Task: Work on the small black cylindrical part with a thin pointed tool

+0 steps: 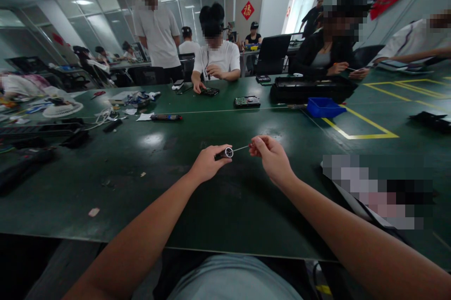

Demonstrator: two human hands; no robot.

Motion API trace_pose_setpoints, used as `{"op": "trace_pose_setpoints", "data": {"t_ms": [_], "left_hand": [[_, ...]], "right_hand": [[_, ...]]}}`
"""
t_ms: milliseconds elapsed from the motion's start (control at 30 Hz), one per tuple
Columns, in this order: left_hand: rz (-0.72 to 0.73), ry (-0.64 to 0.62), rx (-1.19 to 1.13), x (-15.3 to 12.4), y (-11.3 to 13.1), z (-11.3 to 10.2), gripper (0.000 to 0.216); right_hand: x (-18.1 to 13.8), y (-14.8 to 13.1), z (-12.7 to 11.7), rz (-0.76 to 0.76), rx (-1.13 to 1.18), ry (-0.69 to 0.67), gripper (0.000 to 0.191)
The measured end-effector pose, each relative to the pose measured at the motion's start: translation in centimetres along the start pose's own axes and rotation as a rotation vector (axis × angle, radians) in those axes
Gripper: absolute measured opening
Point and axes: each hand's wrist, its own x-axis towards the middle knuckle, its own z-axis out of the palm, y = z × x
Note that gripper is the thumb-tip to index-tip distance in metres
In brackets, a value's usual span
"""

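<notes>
Over the middle of the green table (225,206), my left hand (207,164) is closed around a short black cylinder with a silver ring at its end (229,153). It resembles a small flashlight, though its exact kind is unclear. The ringed end faces right and toward me. My right hand (271,155) pinches a thin, light-coloured rod (241,148). This rod runs left to the ringed end; whether it enters the cylinder or only touches it I cannot tell. Its right end is hidden in my fingers.
Ahead lie a dark pen-like tool (166,117) and a hard drive (247,101). A blue bin (324,107) stands by a long black casing (310,89). Cables and a round white grille (63,110) lie left. Across the table a person (217,58) handles a circuit board (210,91).
</notes>
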Motion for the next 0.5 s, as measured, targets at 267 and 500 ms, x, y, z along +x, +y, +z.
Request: {"op": "trace_pose_setpoints", "data": {"t_ms": [267,500], "left_hand": [[0.021,-0.001,-0.003,0.0,-0.2,0.1,0.043],[0.002,-0.011,-0.029,-0.1,0.0,0.1,0.042]], "right_hand": [[-0.3,-1.2,-0.4,-0.041,-0.321,0.060,0.039],[-0.4,-1.6,-0.4,-0.059,-0.374,0.023,0.031]]}}
